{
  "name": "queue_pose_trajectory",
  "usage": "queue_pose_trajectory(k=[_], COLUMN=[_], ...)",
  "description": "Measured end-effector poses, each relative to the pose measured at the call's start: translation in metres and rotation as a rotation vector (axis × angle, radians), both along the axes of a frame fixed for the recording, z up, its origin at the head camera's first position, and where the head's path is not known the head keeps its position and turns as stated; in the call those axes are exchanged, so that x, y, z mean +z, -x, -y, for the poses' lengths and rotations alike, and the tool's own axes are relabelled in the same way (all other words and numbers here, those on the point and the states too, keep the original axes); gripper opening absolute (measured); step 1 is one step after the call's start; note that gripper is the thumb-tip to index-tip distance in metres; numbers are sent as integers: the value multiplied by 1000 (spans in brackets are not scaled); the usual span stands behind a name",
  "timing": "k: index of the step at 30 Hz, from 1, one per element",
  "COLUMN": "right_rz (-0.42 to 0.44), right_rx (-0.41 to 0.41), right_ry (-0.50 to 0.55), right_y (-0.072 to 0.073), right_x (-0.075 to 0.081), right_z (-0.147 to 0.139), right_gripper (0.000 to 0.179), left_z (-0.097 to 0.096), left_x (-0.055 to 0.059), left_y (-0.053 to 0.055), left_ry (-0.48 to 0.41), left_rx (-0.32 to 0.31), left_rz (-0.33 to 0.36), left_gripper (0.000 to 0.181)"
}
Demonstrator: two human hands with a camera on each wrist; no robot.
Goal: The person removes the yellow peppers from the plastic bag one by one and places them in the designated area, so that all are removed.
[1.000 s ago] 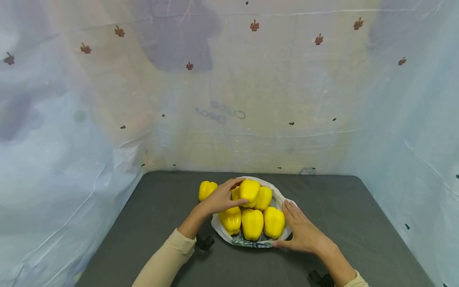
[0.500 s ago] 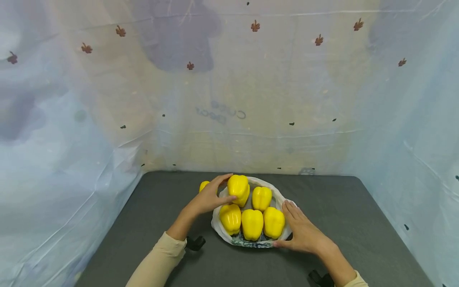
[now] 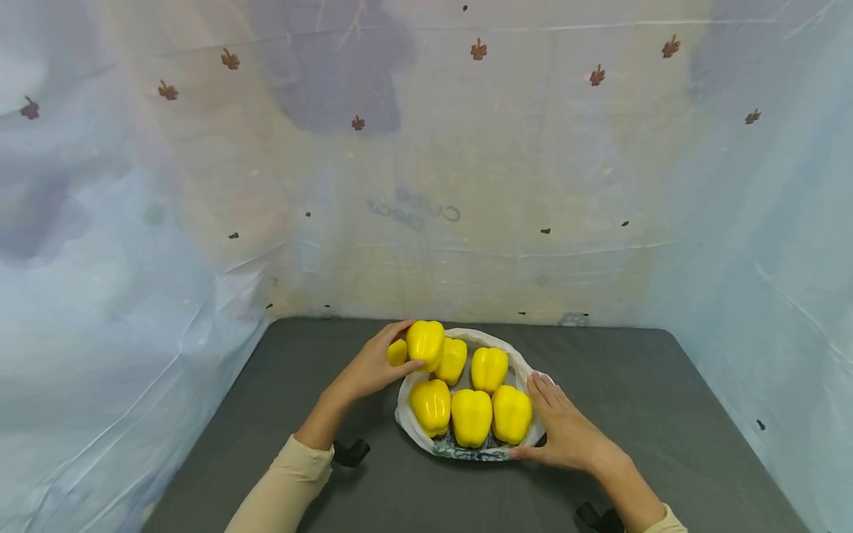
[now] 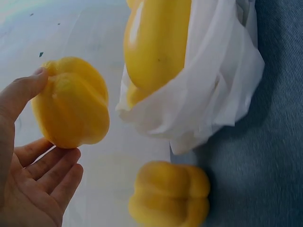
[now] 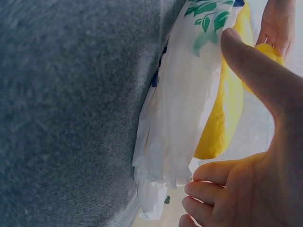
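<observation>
My left hand (image 3: pixel 375 364) grips a yellow bell pepper (image 3: pixel 425 346), thumb on one side and fingers on the other. In the left wrist view the held pepper (image 4: pixel 71 101) hangs in the air beside the bag. A white plastic bag (image 3: pixel 408 437), its mouth spread wide, holds several more yellow bell peppers (image 3: pixel 472 418). Partly hidden behind my left hand, another pepper (image 3: pixel 396 353) sits on the table outside the bag. My right hand (image 3: pixel 569 433) rests at the bag's right side, fingers extended and thumb at the front rim. Green leaf print (image 5: pixel 208 19) marks the bag near that thumb.
A dark grey table (image 3: pixel 666 444) lies under everything. Printed curtains (image 3: pixel 426 163) hang behind and on both sides of it. A black strap piece (image 3: pixel 351 453) shows at the left wrist, another (image 3: pixel 600 518) at the right.
My left hand has carried the held pepper leftward from above the bag's middle to its left rim, uncovering a pepper at the back of the bag. The right hand stays put.
</observation>
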State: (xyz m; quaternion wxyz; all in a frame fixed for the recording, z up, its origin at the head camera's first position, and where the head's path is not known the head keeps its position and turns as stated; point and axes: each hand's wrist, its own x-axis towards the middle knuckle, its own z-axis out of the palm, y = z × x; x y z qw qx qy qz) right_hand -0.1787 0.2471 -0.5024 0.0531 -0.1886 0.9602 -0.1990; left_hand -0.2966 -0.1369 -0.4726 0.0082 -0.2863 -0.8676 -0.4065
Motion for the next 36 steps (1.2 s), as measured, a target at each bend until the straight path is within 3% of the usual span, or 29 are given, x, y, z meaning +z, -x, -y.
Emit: queue_pose_trajectory(k=[36], right_rz=[-9], right_rx=[20], right_ry=[-6], right_y=[-1], right_x=[5], right_z=[3], right_gripper=[134], left_z=[81], left_x=[2], left_y=[3], left_ry=[37], left_rx=[161], left_rz=[-35], left_gripper=[91])
